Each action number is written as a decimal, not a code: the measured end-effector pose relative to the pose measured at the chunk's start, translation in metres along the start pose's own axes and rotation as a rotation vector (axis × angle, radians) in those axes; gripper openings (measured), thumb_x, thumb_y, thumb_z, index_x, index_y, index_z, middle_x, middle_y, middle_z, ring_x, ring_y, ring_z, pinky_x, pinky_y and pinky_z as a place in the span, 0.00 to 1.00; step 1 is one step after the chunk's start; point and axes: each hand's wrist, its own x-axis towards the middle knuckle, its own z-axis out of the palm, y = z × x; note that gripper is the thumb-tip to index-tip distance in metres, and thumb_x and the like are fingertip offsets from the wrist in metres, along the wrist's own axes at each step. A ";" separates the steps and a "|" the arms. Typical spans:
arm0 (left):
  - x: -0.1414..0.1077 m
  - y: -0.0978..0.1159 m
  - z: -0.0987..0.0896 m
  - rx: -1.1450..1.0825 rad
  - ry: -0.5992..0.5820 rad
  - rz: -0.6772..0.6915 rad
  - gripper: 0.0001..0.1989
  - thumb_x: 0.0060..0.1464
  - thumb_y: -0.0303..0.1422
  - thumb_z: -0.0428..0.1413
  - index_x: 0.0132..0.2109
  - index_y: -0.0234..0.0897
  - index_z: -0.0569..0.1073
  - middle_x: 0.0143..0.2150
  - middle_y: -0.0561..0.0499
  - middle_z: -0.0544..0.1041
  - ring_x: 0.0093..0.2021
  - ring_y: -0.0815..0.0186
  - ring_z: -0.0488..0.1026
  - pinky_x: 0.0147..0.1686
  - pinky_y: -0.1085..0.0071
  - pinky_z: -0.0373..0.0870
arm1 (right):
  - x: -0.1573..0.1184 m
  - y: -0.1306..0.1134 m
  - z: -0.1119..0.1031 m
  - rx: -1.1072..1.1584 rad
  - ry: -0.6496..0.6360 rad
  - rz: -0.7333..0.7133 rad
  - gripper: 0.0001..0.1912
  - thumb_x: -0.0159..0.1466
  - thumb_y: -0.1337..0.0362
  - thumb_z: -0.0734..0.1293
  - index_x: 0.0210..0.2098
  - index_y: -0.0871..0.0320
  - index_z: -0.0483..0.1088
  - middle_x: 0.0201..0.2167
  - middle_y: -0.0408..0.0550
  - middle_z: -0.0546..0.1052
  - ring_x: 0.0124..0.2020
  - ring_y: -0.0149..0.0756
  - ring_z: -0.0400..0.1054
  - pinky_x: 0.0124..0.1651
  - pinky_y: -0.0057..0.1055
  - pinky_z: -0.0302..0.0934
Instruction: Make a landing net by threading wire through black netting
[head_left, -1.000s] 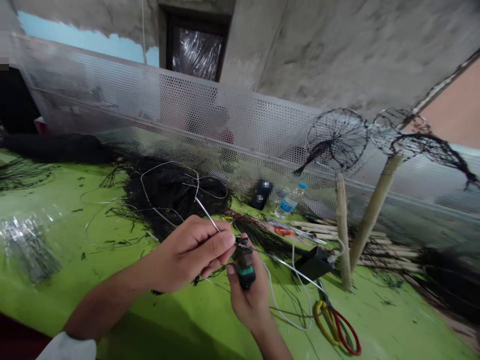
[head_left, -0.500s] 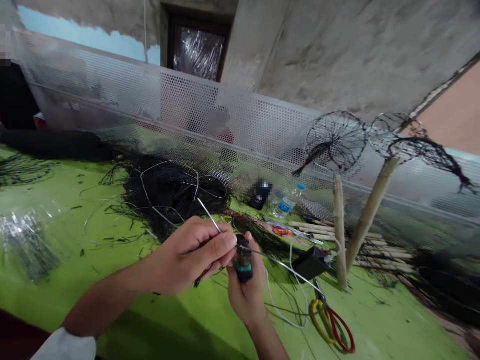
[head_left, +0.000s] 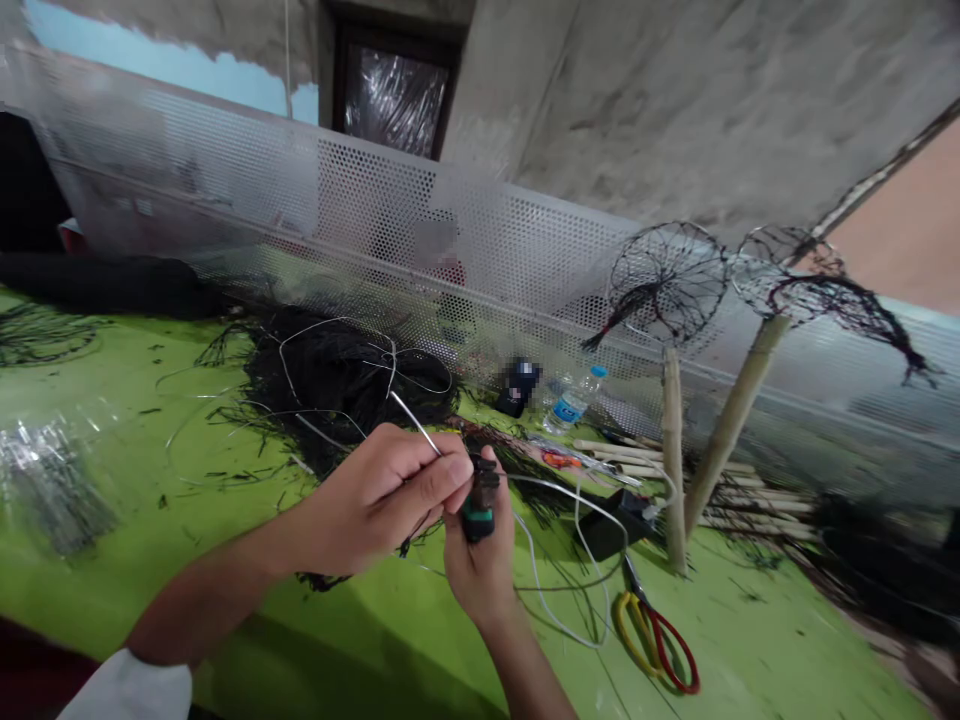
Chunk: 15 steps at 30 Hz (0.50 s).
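My left hand (head_left: 405,490) is closed, thumb against fingers, on a thin metal rod (head_left: 414,420) that slants up and left toward a wire loop (head_left: 337,322). Right beside it, my right hand (head_left: 480,570) is wrapped round a dark tool with a green band (head_left: 478,515). The tool's dark head touches or nearly touches my left fingertips. From its head a thin wire (head_left: 559,486) curves off to the right. Behind my left hand lies a heap of black strands (head_left: 300,375). My fingers hide the exact spot where rod and tool meet.
Scissors with red and yellow handles (head_left: 658,640), a black box (head_left: 611,525), a water bottle (head_left: 568,405) and bamboo sticks (head_left: 673,460) stand or lie to the right. A plastic bag (head_left: 56,485) lies left on the green table (head_left: 300,660). A perforated panel (head_left: 510,240) runs behind.
My right hand and the tool have shifted slightly up and left. The wire right of the tool, nearly straight before, now bends in a curve.
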 end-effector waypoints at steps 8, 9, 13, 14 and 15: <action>0.013 -0.013 -0.006 0.724 0.233 0.521 0.12 0.72 0.27 0.48 0.36 0.36 0.68 0.26 0.57 0.68 0.24 0.73 0.63 0.26 0.73 0.59 | -0.004 -0.004 -0.005 -0.042 -0.034 0.126 0.31 0.73 0.59 0.65 0.73 0.52 0.57 0.57 0.60 0.77 0.55 0.50 0.77 0.56 0.50 0.72; 0.014 -0.017 -0.008 0.796 0.269 0.576 0.11 0.72 0.27 0.49 0.38 0.36 0.68 0.26 0.57 0.70 0.24 0.73 0.64 0.26 0.73 0.60 | -0.004 -0.007 -0.007 -0.040 -0.052 0.145 0.30 0.73 0.58 0.65 0.73 0.53 0.57 0.56 0.59 0.78 0.53 0.49 0.77 0.55 0.49 0.73; 0.023 -0.032 -0.020 1.045 0.334 0.700 0.08 0.69 0.24 0.51 0.38 0.38 0.67 0.25 0.57 0.72 0.23 0.70 0.66 0.25 0.71 0.61 | 0.004 -0.025 -0.019 -0.003 -0.170 0.244 0.29 0.74 0.56 0.64 0.72 0.55 0.59 0.52 0.57 0.80 0.44 0.43 0.79 0.43 0.37 0.75; 0.025 -0.034 -0.023 1.117 0.340 0.720 0.08 0.69 0.24 0.52 0.38 0.38 0.66 0.24 0.57 0.71 0.23 0.69 0.67 0.25 0.70 0.61 | 0.006 -0.029 -0.022 0.018 -0.211 0.271 0.29 0.74 0.56 0.64 0.72 0.55 0.60 0.50 0.55 0.81 0.42 0.42 0.78 0.41 0.35 0.74; 0.027 -0.035 -0.025 1.181 0.349 0.741 0.09 0.68 0.23 0.52 0.37 0.38 0.66 0.24 0.57 0.71 0.22 0.69 0.67 0.25 0.70 0.61 | 0.009 -0.032 -0.025 0.040 -0.247 0.294 0.29 0.74 0.56 0.64 0.72 0.55 0.60 0.49 0.54 0.81 0.41 0.40 0.78 0.41 0.34 0.74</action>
